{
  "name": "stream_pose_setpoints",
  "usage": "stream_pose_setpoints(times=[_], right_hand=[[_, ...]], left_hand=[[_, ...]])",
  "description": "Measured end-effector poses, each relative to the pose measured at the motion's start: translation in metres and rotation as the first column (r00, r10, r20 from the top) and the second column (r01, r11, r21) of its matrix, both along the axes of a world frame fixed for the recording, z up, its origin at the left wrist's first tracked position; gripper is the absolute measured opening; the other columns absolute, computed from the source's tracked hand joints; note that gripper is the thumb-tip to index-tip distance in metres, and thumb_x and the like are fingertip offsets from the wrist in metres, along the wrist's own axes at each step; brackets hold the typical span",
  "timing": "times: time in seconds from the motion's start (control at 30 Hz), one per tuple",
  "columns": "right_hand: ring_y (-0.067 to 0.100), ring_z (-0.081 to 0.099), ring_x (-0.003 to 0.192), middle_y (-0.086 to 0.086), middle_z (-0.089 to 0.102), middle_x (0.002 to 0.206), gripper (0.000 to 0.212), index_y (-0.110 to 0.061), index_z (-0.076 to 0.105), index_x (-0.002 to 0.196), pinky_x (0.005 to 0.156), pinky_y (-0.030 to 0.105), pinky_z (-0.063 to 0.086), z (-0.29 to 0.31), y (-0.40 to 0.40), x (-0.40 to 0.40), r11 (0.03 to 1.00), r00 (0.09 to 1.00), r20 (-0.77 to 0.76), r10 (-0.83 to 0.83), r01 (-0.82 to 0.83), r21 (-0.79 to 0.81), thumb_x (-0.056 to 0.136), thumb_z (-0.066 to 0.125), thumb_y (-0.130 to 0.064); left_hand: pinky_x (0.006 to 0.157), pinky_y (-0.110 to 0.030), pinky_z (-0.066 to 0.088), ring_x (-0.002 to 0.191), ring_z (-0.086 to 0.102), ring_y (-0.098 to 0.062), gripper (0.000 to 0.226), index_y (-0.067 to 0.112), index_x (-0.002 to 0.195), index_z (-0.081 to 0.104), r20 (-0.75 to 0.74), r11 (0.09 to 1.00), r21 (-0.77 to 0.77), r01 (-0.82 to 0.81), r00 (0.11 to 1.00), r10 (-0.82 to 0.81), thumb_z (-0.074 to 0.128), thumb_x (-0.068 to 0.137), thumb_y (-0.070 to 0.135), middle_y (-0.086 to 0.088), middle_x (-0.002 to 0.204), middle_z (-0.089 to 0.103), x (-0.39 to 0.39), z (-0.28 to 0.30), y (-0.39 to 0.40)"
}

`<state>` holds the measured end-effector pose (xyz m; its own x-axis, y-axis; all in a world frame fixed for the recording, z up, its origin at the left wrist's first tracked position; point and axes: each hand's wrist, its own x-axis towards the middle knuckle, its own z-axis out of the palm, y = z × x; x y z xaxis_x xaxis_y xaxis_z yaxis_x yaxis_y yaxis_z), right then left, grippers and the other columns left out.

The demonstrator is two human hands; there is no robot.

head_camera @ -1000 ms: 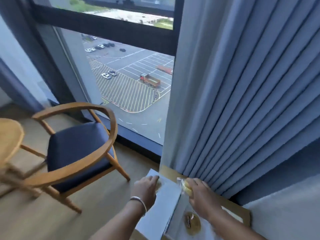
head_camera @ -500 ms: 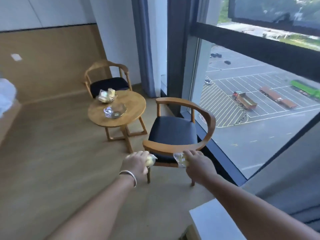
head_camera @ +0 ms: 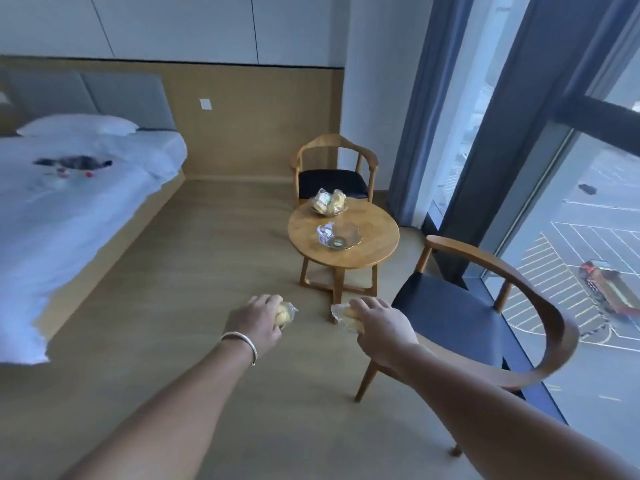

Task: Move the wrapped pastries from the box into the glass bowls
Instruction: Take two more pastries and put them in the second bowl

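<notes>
My left hand (head_camera: 258, 322) grips a yellow wrapped pastry (head_camera: 286, 314), and my right hand (head_camera: 382, 329) grips another wrapped pastry (head_camera: 343, 315). Both are held out over the floor, short of the round wooden table (head_camera: 377, 251). Two glass bowls stand on that table. The far bowl (head_camera: 329, 210) is piled with wrapped pastries. The near bowl (head_camera: 348, 233) holds one dark item, with a clear wrapper on its left rim. The box is out of view.
A wooden chair with a dark seat (head_camera: 485, 317) stands just right of my right hand. A second chair (head_camera: 334, 173) sits behind the table. A white bed (head_camera: 69, 188) fills the left. Floor-to-ceiling window (head_camera: 588, 237) and blue curtain (head_camera: 415, 116) on the right.
The view has swung left from the box by the curtain into the room. Each hand has carried its pastry away from the box toward the round table, which now sits closer ahead.
</notes>
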<state>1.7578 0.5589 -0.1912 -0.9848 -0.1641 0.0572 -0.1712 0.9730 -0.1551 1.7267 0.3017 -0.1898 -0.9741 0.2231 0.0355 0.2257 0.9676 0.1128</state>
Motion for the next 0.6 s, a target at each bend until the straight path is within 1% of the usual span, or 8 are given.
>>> stream_pose_setpoints(times=[0.17, 0.33, 0.5, 0.6], right_hand=[[0.023, 0.045, 0.123, -0.003, 0.049, 0.136, 0.057, -0.028, 0.037, 0.138, 0.090, 0.036, 0.046, 0.001, -0.047, -0.045, 0.998, 0.997, 0.009, 0.070, -0.070, 0.004, 0.085, 0.056, -0.019], [0.023, 0.046, 0.122, -0.002, 0.050, 0.134, 0.049, -0.026, 0.041, 0.132, 0.091, 0.035, 0.044, -0.003, -0.084, -0.084, 0.988, 0.989, 0.004, 0.149, -0.149, 0.032, 0.086, 0.058, -0.021], [0.024, 0.047, 0.121, -0.001, 0.052, 0.130, 0.048, -0.024, 0.043, 0.131, 0.093, 0.035, 0.046, -0.013, -0.112, -0.125, 0.981, 0.981, 0.042, 0.188, -0.190, 0.032, 0.084, 0.056, -0.020], [0.024, 0.049, 0.118, -0.001, 0.053, 0.126, 0.042, -0.025, 0.044, 0.125, 0.089, 0.034, 0.045, -0.023, -0.132, -0.163, 0.973, 0.973, 0.056, 0.224, -0.227, 0.033, 0.085, 0.057, -0.023]], left_hand=[[0.079, -0.032, 0.049, 0.112, 0.052, -0.018, 0.041, 0.029, 0.120, 0.050, -0.006, 0.996, 0.001, -0.084, 0.996, 0.084, 0.061, 0.080, 0.030, 0.009, 0.119, 0.057, -0.018, 0.000, -0.046], [0.077, -0.034, 0.049, 0.107, 0.055, -0.021, 0.037, 0.028, 0.114, 0.052, -0.013, 0.988, 0.037, -0.148, 0.989, 0.149, 0.060, 0.077, 0.027, 0.007, 0.114, 0.059, -0.037, -0.005, -0.078], [0.075, -0.033, 0.048, 0.106, 0.054, -0.022, 0.036, 0.027, 0.113, 0.052, -0.002, 0.981, 0.043, -0.190, 0.982, 0.190, 0.059, 0.078, 0.027, 0.006, 0.111, 0.059, -0.064, -0.014, -0.098], [0.075, -0.033, 0.048, 0.106, 0.054, -0.022, 0.034, 0.027, 0.111, 0.051, 0.010, 0.975, 0.038, -0.217, 0.976, 0.216, 0.059, 0.078, 0.027, 0.006, 0.111, 0.058, -0.095, -0.022, -0.115]])
